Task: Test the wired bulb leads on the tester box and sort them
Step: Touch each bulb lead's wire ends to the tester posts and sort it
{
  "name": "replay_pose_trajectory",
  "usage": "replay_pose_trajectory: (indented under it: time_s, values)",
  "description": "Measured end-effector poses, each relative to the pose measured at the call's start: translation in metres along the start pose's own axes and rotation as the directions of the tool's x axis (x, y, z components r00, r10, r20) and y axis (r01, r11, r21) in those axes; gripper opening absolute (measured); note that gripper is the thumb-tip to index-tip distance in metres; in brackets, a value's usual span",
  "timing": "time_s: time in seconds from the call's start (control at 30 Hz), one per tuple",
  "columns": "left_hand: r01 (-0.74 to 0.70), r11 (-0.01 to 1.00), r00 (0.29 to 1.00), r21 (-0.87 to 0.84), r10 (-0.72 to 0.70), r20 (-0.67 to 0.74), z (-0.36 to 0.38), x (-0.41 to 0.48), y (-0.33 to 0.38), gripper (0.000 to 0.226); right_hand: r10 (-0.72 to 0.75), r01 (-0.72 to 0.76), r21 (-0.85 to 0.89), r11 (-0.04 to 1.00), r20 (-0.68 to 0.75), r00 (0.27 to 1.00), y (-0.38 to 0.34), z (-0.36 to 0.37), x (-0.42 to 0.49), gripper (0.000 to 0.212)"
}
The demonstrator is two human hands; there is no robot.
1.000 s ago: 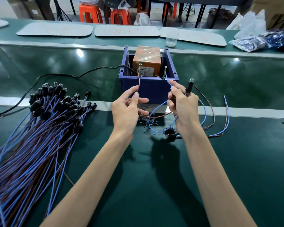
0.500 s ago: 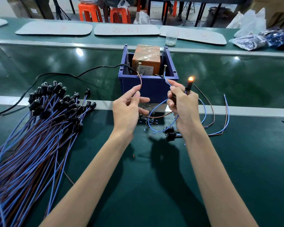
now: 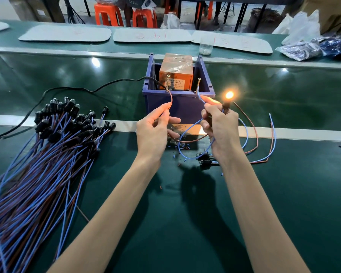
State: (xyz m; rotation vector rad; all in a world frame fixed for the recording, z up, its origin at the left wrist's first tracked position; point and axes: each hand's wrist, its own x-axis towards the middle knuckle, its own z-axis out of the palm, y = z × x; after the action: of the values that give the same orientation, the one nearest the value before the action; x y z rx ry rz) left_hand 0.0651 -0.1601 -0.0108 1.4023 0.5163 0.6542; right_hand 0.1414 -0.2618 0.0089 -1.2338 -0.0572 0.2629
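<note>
From my remote seat I see the green surface (image 3: 185, 223) running under both forearms. Far out to the left of my left fingers (image 3: 161, 109) sprawls the heap of wired bulb leads (image 3: 47, 154). Its blue and brown wires fan toward me, with the black bulb holders bunched at the far end.

Just beyond both sets of fingers stands the tester box (image 3: 178, 104), a dark blue bin with an orange block (image 3: 175, 73) inside. A black cord (image 3: 67, 89) snakes away from the bin's left wall, well left of my fingers.

My left hand (image 3: 152, 133) is raised in front of the box, thumb and forefinger pinched together on the brown wire (image 3: 171, 101). That wire arcs up from the fingertips to the left screw post (image 3: 168, 76) at the box's near rim.

My right hand (image 3: 220, 131) is level with it, fingers curled tight round the black holder of the bulb (image 3: 229, 94). They also pinch the blue wire (image 3: 200, 97), whose end rises from the fingertips to the right screw post (image 3: 199, 79). The bulb stands just above and right of those fingers, glowing orange.

Right of the right fingers, a few loose leads (image 3: 272, 134) loop on the surface. Below and between the hands lie tiny insulation scraps (image 3: 182, 148).
</note>
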Motion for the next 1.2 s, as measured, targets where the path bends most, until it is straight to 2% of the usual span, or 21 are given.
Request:
replay_pose_trajectory:
  time_s: [0.37, 0.5, 0.8, 0.93, 1.2]
  values:
    - [-0.003, 1.0, 1.0, -0.012, 0.003, 0.007, -0.0003, -0.001, 0.0023, 0.026, 0.012, -0.011, -0.037, 0.999, 0.006, 1.0, -0.0003, -0.0003, 0.0, 0.011]
    - [-0.002, 1.0, 1.0, -0.015, 0.003, 0.013, -0.0001, -0.0005, 0.0014, 0.026, 0.011, -0.011, -0.019, 1.0, 0.0, 1.0, 0.0, 0.0002, 0.0004, 0.026]
    - [0.017, 1.0, 1.0, -0.003, -0.017, 0.02, -0.0009, -0.0006, 0.001, 0.025, -0.035, 0.037, -0.085, 0.996, 0.024, 0.999, 0.0025, 0.0012, -0.0003, 0.034]
    - [0.01, 1.0, 1.0, 0.008, -0.01, 0.021, -0.0013, -0.0002, 0.0002, 0.026, -0.037, 0.04, -0.083, 0.996, 0.03, 0.999, 0.0026, 0.0019, -0.0002, 0.051]
    - [-0.006, 1.0, 1.0, 0.016, 0.006, 0.022, -0.0011, 0.0009, -0.0018, 0.026, -0.081, 0.085, -0.217, 0.972, 0.032, 0.996, 0.0049, 0.0025, 0.001, 0.026]
